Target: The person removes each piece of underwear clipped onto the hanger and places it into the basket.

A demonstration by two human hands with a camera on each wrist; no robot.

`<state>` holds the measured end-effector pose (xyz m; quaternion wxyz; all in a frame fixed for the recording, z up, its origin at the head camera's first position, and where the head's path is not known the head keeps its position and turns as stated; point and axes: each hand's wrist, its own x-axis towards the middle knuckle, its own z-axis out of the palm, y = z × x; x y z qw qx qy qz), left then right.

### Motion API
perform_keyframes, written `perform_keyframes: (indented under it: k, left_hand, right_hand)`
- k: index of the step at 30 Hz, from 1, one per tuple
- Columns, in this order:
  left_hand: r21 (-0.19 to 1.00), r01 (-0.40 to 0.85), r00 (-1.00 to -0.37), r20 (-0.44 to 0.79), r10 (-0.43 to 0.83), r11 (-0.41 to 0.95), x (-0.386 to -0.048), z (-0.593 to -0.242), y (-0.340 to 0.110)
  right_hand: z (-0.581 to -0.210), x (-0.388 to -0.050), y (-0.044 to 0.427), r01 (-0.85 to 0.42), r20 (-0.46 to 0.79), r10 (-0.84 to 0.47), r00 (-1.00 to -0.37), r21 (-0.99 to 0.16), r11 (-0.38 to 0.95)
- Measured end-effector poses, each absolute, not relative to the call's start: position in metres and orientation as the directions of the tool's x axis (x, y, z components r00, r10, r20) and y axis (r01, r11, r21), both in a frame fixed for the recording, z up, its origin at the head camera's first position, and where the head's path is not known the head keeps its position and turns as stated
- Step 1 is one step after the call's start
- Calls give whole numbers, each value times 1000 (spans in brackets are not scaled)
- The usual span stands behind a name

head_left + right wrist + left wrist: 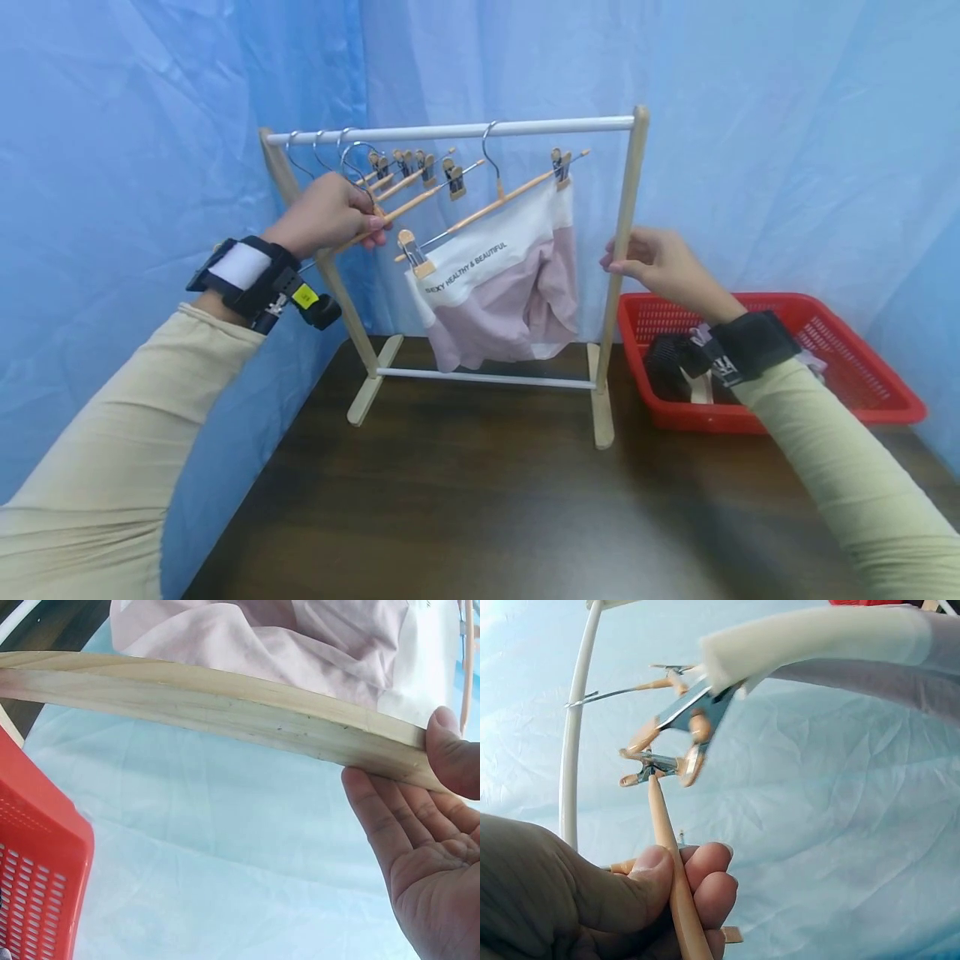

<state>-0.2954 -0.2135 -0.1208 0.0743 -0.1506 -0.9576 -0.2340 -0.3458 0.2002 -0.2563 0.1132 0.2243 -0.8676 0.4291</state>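
My left hand (330, 218) pinches the wooden bar of a clip hanger (414, 204) between thumb and fingers. In the left wrist view that hanger's bar (666, 825) runs up from the fingers to a metal clip. Further right on the rack's white rail (562, 127) hangs another hanger (517, 193), tilted, with pink-and-white shorts (487, 292) clipped at both ends of the waistband. My right hand (660, 265) holds the rack's right wooden post (628, 196), thumb on one side and fingers on the other, as the right wrist view shows on the post (225, 697).
Several more clip hangers (405, 179) crowd the rail's left end, partly behind the left hand. A red basket (885, 408) holding dark and light items stands right of the rack, under the right forearm. The rack's feet (602, 417) rest on a dark wooden table (450, 500).
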Motion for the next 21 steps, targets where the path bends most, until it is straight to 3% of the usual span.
perform_keyframes:
  k: [21]
  left_hand:
    - [482,199,-979,141,148,853,-325,-95,-192]
  right_hand:
    - [-256,-347,202,-476,385,-281,-879,-694,539]
